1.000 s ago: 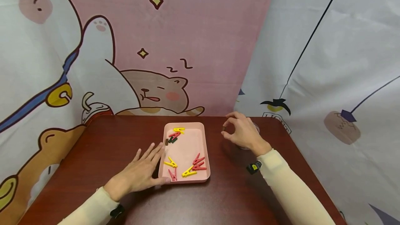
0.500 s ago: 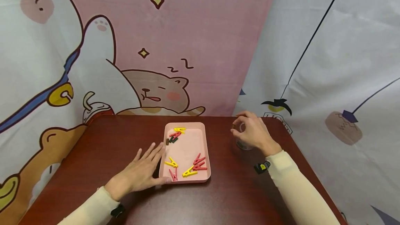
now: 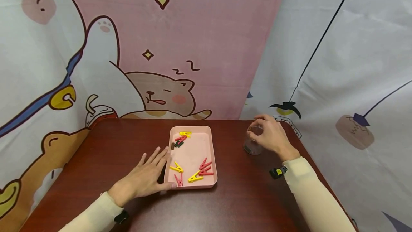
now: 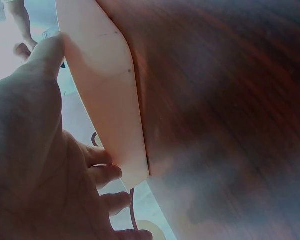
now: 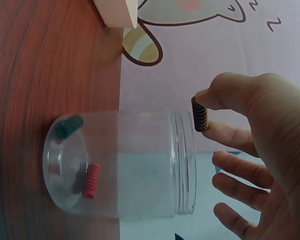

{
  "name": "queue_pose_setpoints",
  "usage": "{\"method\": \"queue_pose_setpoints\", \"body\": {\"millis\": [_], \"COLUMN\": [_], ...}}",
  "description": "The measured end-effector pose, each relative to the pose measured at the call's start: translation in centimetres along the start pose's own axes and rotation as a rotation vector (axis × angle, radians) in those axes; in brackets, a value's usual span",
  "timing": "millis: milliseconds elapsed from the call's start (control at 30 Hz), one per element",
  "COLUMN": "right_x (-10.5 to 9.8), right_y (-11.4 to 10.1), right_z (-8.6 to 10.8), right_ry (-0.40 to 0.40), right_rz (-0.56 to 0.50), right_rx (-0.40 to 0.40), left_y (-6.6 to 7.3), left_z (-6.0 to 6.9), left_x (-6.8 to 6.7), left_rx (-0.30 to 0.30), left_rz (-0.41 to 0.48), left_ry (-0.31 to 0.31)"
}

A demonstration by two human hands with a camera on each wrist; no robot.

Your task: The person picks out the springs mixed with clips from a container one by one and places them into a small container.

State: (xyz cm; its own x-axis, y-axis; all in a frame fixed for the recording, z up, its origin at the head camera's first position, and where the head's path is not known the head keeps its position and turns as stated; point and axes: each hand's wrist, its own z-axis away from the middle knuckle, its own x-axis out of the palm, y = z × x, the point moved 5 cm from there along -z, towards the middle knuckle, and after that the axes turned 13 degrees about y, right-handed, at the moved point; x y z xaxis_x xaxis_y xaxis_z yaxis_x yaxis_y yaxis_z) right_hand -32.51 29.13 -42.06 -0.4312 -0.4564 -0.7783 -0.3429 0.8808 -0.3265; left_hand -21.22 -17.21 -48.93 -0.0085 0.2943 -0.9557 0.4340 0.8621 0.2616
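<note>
Here, the jar (image 5: 145, 165) holds red and green ridged pieces (image 5: 91, 181).

The table (image 3: 231, 203), probably wooden, carries tray (image 3: 194, 153) and jar (image 5: 145, 175).

Head view: even, med. light, soft glare on near tabletop (image 3: 202, 210). L wrist: upper-L corner blown out, L hand (image 4: 35, 145) backlit & dark. R wrist: dimmer, fairly sharp.

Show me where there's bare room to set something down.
Bare table lies between the pink tray and clear jar, left of the left hand, and on the tray's near side. Inside, the tray's middle and far-right corner are free. Crowded: its near corners, with clips, and far left, with clips and small dark pieces.
</note>
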Motion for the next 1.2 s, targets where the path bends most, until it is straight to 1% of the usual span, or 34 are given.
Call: {"method": "queue_pose_setpoints", "body": {"millis": [167, 367, 800, 1100, 1200], "right_x": [-0.4, -0.5, 0.3, 0.6, 0.6], "right_y": [0.7, 1.5, 2.5, 2.8, 2.9], "right_z": [0.2, 0.3, 0.4, 0.3, 0.3], "right_ry": [0.007, -0.024, -0.085, -0.112, -0.109], "right_rz": [0.008, 0.003, -0.037, -0.036, -0.037], "right_rx": [0.009, 0.045, 0.122, 0.135, 0.134], "left_y": [-0.1, -0.1, 0.1, 0.1, 0.1], "left_z": [-0.1, 0.0, 0.0, 0.0, -0.1], "left_x": [0.0, 0.1, 0.0, -0.1, -0.2], "left_rx": [-0.003, -0.007, -0.004, -0.009, -0.006], "left_rz": [0.000, 0.004, 0.006, 0.004, 0.004], "left_ry": [-0.003, -0.009, -0.002, -0.003, -0.003]}}
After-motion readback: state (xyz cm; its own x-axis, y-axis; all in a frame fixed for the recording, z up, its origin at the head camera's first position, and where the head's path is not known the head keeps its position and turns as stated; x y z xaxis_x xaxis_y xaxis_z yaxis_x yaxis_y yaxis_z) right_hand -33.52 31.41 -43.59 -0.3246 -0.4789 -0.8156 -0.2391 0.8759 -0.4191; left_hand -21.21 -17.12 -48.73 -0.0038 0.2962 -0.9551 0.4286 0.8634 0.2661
